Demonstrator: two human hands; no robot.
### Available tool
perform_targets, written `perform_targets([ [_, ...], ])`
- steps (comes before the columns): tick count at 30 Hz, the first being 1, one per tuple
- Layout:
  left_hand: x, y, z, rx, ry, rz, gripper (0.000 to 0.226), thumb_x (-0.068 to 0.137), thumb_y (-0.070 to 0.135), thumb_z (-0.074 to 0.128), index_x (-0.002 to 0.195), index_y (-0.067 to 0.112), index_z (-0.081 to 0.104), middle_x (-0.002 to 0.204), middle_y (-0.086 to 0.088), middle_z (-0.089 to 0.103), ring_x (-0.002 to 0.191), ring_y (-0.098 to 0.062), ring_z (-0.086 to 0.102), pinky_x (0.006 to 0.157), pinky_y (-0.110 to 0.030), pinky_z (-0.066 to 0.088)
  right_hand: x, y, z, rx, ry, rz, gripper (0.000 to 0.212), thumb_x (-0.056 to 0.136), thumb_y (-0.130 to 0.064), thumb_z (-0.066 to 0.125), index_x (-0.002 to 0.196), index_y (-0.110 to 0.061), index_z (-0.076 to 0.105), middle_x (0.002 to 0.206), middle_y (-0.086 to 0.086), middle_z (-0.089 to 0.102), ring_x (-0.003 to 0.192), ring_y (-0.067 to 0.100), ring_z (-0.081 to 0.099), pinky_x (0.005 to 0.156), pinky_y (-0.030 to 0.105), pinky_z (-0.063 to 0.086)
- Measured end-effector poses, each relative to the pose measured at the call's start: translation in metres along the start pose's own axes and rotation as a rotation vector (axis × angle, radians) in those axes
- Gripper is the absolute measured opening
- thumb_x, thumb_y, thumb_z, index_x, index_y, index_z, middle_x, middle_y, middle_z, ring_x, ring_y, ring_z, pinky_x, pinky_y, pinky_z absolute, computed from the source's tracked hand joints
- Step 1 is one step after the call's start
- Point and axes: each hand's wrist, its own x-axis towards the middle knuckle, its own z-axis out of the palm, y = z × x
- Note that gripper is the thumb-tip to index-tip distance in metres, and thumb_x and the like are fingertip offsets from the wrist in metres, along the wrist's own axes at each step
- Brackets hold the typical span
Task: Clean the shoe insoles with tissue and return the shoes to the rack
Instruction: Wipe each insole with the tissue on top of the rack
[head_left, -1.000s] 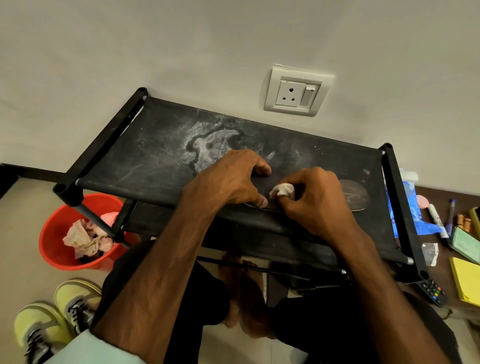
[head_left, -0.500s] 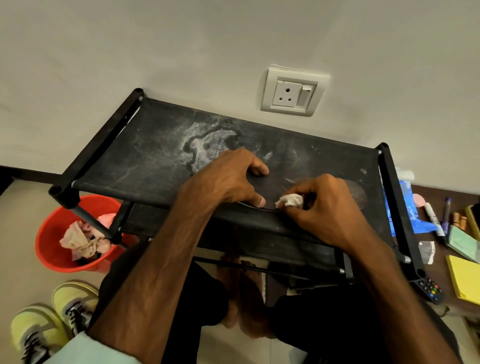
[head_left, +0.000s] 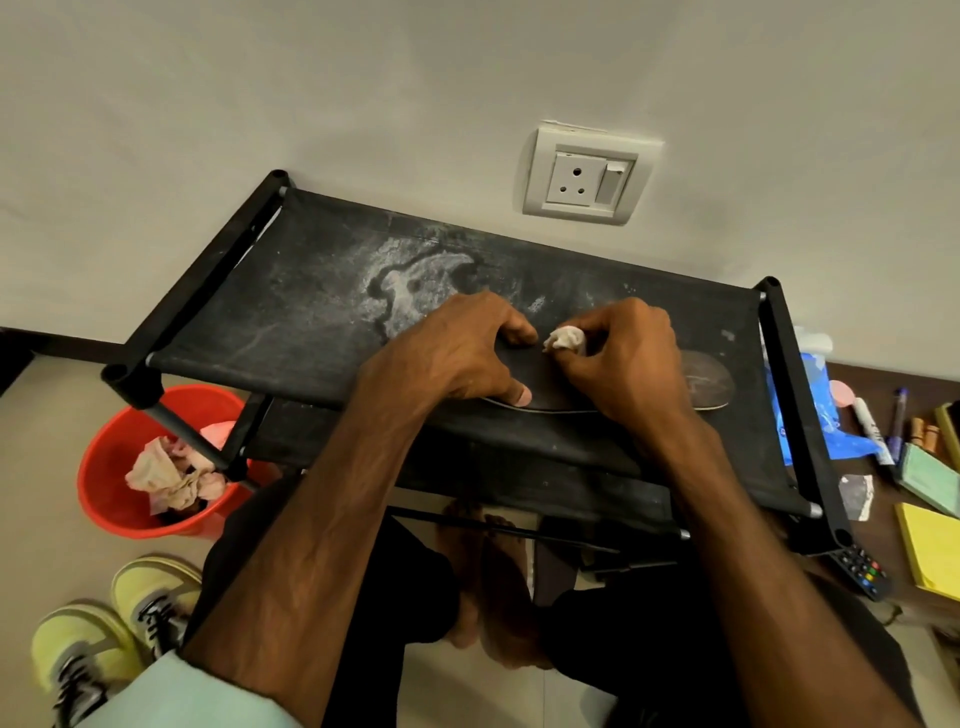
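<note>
Insole flat on rack top; our left hand grips it, right hand pinches tissue onto it. We judge hard rubbing could shred the tissue or skid the insole off the front edge.

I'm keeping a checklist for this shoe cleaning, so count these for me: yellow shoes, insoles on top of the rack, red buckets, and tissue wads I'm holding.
yellow shoes: 2
insole: 1
red bucket: 1
tissue wad, held: 1
Total: 5
</note>
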Motion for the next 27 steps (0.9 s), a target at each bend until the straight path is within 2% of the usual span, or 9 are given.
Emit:
perform_targets([
  [5, 0.001, -0.001, 0.001, -0.050, -0.012, -0.020, 0.073, 0.075, 0.031, 0.088, 0.141, 0.030, 0.057, 0.139, 0.011, 0.059, 0.097, -0.004, 0.047, 0.088, -0.024, 0.036, -0.017, 0.004, -0.017, 0.029, -0.143, -0.006, 0.030, 0.072, -0.052, 0.068, 0.088, -0.031, 0.082, 0.078, -0.010, 0.077, 0.073, 0.006, 0.071, 0.069, 0.043, 0.062],
  [8, 0.002, -0.001, 0.002, -0.065, -0.005, -0.014, 0.072, 0.075, 0.029, 0.089, 0.140, 0.030, 0.058, 0.138, 0.011, 0.060, 0.092, -0.003, 0.047, 0.086, -0.023, 0.036, -0.030, 0.007, -0.030, -0.004, -0.208, -0.026, 0.010, 0.078, -0.039, 0.081, 0.086, -0.033, 0.083, 0.078, -0.013, 0.077, 0.070, 0.003, 0.070, 0.067, 0.041, 0.061],
  [11, 0.003, -0.002, 0.003, -0.077, 0.011, -0.009, 0.070, 0.074, 0.028, 0.089, 0.137, 0.030, 0.060, 0.135, 0.012, 0.061, 0.081, 0.003, 0.046, 0.076, -0.017, 0.034, -0.038, 0.007, -0.039, -0.020, -0.253, -0.037, 0.009, 0.078, -0.038, 0.082, 0.086, -0.035, 0.083, 0.078, -0.017, 0.076, 0.071, 0.001, 0.070, 0.068, 0.041, 0.062],
  [13, 0.004, -0.004, 0.003, -0.068, 0.023, -0.004, 0.071, 0.073, 0.029, 0.090, 0.137, 0.030, 0.061, 0.134, 0.012, 0.062, 0.082, 0.002, 0.047, 0.071, -0.015, 0.032, -0.039, 0.008, -0.038, -0.006, -0.228, -0.028, 0.009, 0.078, -0.038, 0.082, 0.087, -0.037, 0.083, 0.079, -0.018, 0.076, 0.072, 0.000, 0.070, 0.069, 0.040, 0.062],
  [16, 0.005, -0.005, 0.004, -0.041, 0.025, 0.001, 0.072, 0.074, 0.030, 0.090, 0.139, 0.028, 0.059, 0.137, 0.011, 0.061, 0.091, -0.002, 0.048, 0.075, -0.016, 0.033, -0.033, 0.009, -0.028, 0.015, -0.142, -0.025, 0.010, 0.078, -0.037, 0.079, 0.087, -0.035, 0.083, 0.078, -0.015, 0.077, 0.070, 0.001, 0.070, 0.067, 0.039, 0.062],
  [23, 0.002, -0.001, 0.003, -0.005, 0.014, 0.005, 0.071, 0.078, 0.030, 0.087, 0.142, 0.027, 0.056, 0.140, 0.009, 0.058, 0.097, -0.003, 0.046, 0.086, -0.021, 0.035, 0.000, 0.004, -0.003, -0.031, 0.032, 0.007, 0.016, 0.081, -0.036, 0.073, 0.093, -0.028, 0.082, 0.077, 0.001, 0.076, 0.073, 0.023, 0.071, 0.067, 0.046, 0.060],
  [25, 0.001, 0.000, 0.002, 0.004, 0.011, 0.007, 0.071, 0.079, 0.029, 0.086, 0.143, 0.027, 0.056, 0.140, 0.009, 0.058, 0.097, -0.004, 0.046, 0.086, -0.020, 0.035, 0.003, 0.003, 0.001, -0.038, 0.040, -0.005, 0.015, 0.082, -0.032, 0.073, 0.093, -0.026, 0.082, 0.078, 0.003, 0.076, 0.074, 0.025, 0.071, 0.067, 0.046, 0.060],
  [27, 0.001, 0.000, 0.002, -0.002, 0.004, 0.002, 0.071, 0.079, 0.028, 0.085, 0.143, 0.027, 0.055, 0.141, 0.008, 0.057, 0.099, -0.004, 0.045, 0.088, -0.021, 0.035, 0.002, 0.003, 0.000, -0.013, -0.008, -0.040, 0.012, 0.084, -0.025, 0.074, 0.092, -0.023, 0.082, 0.081, 0.001, 0.077, 0.074, 0.019, 0.071, 0.069, 0.046, 0.061],
])
